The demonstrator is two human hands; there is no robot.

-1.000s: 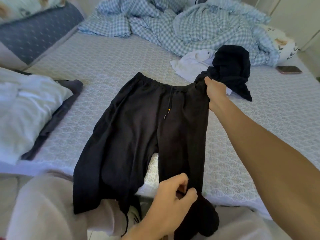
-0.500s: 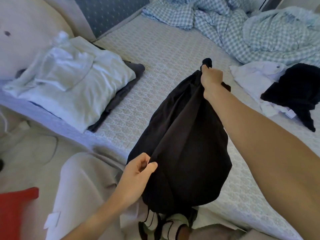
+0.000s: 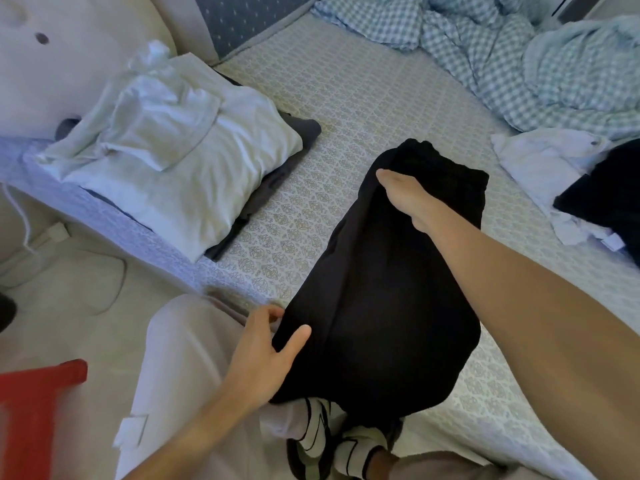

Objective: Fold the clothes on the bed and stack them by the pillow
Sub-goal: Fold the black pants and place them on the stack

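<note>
The left hand has its fingers tucked under the near left edge of the black trousers with the thumb lying on top, so it pinches the cloth there; the right hand lies over the waistband end, and whether its fingers are curled into the fabric or only pressing flat, I cannot tell. The trousers lie lengthwise on the bed, doubled leg over leg by the look of it, their lower end hanging off the mattress edge over the person's shoes. I judge the task partly done: a folded white garment sits on a dark folded one at the head of the bed, next to a large pale cushion that may be the pillow. The trousers need further folds and carrying there. Left over on the far right are a crumpled white piece and a black piece lying partly on it. A rumpled checked duvet fills the far side, away from the stack.
</note>
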